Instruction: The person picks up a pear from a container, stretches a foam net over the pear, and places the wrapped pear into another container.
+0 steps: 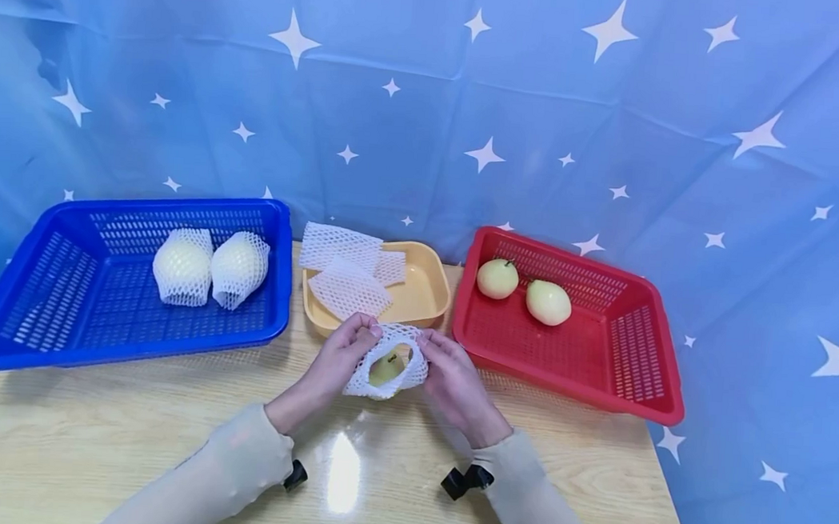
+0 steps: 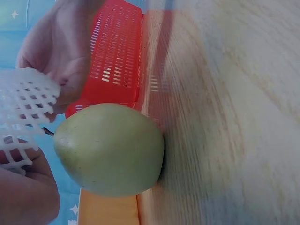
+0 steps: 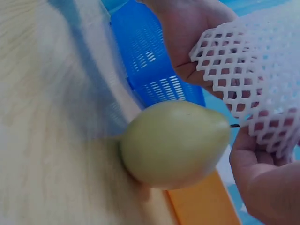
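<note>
Sleeves nearest. Left hand, right hand pinch net by two sides, hole wide. Pear sits on counter just under, stem up. Best: hole big, slide down straight, don't snag stem.

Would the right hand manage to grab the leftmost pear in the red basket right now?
Probably not without letting go first: the right hand is holding the foam net, with the left hand. Otherwise the way looks free: the red basket is close by and open on top, with nothing covering that pear.
</note>
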`<state>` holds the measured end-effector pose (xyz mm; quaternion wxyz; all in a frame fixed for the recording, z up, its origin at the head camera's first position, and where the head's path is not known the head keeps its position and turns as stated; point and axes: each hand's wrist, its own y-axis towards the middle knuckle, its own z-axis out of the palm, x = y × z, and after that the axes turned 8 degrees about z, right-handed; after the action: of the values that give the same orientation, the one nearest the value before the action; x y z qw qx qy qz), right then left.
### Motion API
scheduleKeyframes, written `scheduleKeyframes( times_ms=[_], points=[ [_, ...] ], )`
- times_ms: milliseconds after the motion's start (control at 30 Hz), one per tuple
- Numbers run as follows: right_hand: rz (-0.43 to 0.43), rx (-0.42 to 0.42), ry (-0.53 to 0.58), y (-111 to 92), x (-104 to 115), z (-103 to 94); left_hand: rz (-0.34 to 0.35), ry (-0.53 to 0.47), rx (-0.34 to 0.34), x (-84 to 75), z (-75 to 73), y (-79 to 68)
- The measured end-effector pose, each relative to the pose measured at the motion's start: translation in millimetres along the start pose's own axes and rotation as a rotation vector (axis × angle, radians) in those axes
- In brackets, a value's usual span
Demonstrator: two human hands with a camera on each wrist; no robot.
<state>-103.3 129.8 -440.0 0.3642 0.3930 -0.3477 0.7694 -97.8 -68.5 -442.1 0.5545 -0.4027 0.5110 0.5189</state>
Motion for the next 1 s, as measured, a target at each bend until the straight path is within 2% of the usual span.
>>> scheduleKeyframes(
  times_ms=[200,300,467,567,700,1000],
  points=[
    [0.079,-0.13,-0.089,4,-14,-4.4,-0.034,0.117,-0.054,8.8,0.6,-6.0],
    [0.097,-0.147,-0.126,7,-18,-4.9,-0.042,0.169,-0.068,12.7,-0.7,-7.3],
    [0.093,-0.168,-0.093,13,-20,-6.5,-0.03,0.234,-0.093,16.6,-4.9,-5.0],
    [0.095,-0.184,-0.079,16,-22,-7.8,-0.053,0.242,-0.1,20.7,-7.6,-2.9],
    [0.114,-0.197,-0.081,20,-26,-9.4,-0.078,0.252,-0.1,24.6,-10.7,-2.0],
    [0.158,-0.225,-0.141,26,-32,-16.7,-0.087,0.322,-0.08,26.6,-15.4,-0.8]
  ],
)
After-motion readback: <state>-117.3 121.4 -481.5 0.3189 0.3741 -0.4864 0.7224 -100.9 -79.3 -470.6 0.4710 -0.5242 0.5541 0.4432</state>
